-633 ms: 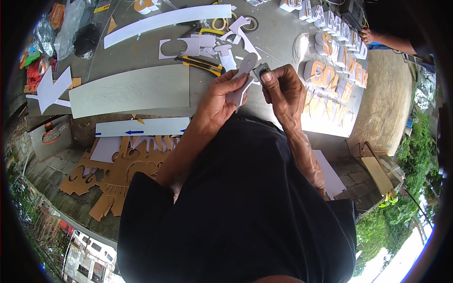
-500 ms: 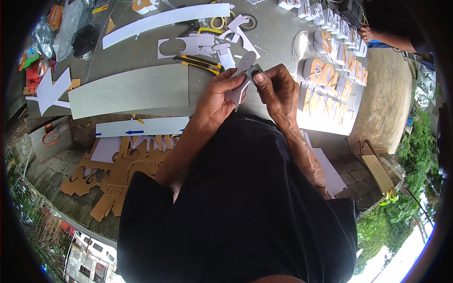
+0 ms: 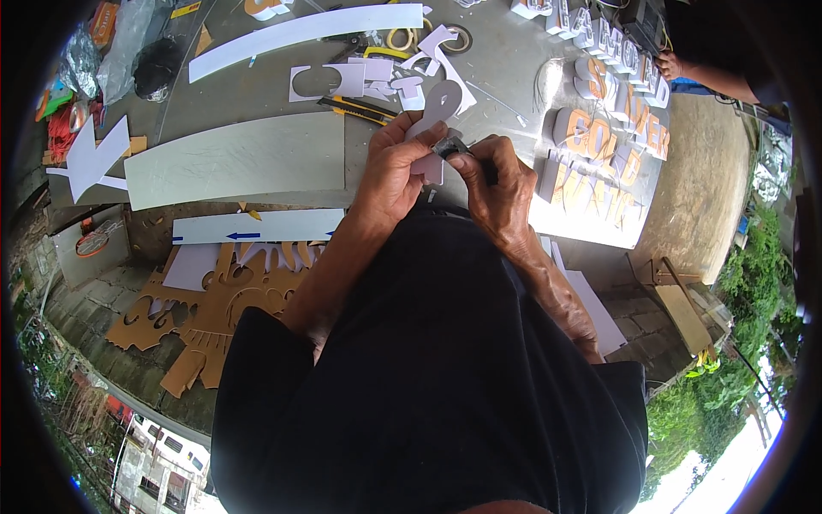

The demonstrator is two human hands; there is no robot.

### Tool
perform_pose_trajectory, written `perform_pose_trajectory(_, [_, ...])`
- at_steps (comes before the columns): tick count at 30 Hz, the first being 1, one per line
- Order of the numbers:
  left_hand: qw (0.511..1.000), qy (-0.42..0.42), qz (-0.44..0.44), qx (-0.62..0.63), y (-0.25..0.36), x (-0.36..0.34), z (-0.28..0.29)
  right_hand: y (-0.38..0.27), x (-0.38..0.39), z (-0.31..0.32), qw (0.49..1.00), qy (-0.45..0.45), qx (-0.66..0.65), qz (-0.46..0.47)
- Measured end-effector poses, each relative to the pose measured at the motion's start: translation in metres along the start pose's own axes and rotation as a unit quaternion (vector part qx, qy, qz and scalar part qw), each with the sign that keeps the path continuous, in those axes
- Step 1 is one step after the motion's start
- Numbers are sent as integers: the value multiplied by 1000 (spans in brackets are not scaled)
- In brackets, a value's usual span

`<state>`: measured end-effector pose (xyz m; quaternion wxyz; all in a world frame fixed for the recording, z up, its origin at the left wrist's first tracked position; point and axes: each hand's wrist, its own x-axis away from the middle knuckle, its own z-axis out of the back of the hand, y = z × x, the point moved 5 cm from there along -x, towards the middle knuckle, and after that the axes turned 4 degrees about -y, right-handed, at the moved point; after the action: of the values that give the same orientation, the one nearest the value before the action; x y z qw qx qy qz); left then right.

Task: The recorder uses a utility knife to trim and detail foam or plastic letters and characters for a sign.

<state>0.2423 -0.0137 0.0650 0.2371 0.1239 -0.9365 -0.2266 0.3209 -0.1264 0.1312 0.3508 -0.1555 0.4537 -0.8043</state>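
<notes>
In front of my chest, my left hand [image 3: 392,171] grips a pale foam-board cutout [image 3: 442,103] with a rounded upper end, thumb on its face. My right hand [image 3: 503,182] pinches a small dark folded piece [image 3: 450,148], like sandpaper, against the cutout's right edge. My fingers cover the cutout's middle. Just beyond my left hand lie a yellow-and-black utility knife [image 3: 360,109] and several white board offcuts [image 3: 347,79]. A large pale curved panel [image 3: 240,163] rests on the table to the left.
Rows of raised white-and-orange letters [image 3: 591,133] stand at the right. Another person's hand [image 3: 668,65] is at the far right. Tape rolls [image 3: 458,38] and a long white curved strip [image 3: 308,38] lie farther back. Brown cardboard cutouts [image 3: 227,300] sit lower left.
The dark piece has turned and shifted slightly left and down along the cutout. My left hand has tilted the cutout a little; its rounded end has moved left.
</notes>
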Motion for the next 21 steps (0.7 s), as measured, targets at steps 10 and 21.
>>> perform_pose_trajectory(10, [999, -40, -12, 15, -1, -2, 0, -2, 0, -3, 995, -35, -14, 97])
perform_pose_trajectory(21, [1000, -9, -10, 19, 1, -1, 0, -2, 6, -3, 978, -58, 41, 196])
